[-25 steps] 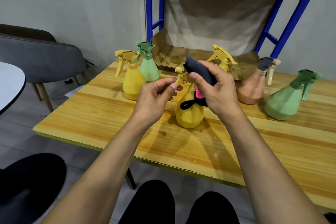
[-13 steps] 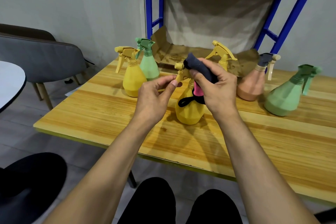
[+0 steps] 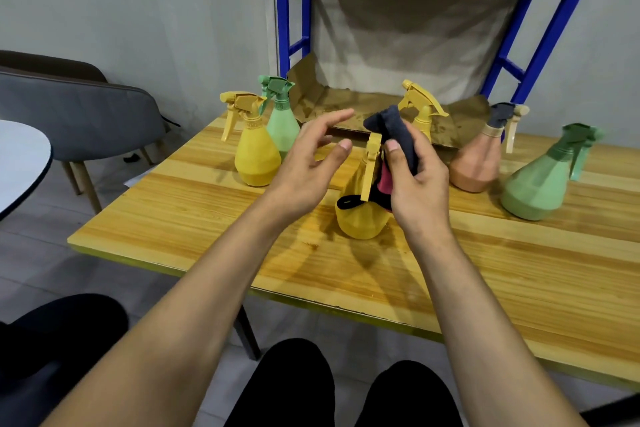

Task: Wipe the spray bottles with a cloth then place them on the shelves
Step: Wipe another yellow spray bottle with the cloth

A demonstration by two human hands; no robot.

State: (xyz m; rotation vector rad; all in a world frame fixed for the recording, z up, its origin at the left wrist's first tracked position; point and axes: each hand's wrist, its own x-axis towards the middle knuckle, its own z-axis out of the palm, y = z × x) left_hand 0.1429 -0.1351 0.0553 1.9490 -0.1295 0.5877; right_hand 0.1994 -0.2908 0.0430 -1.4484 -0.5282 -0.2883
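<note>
You have nothing to read here: no lettering, label, brand, number or sign shows legibly on anything in front of you.
</note>
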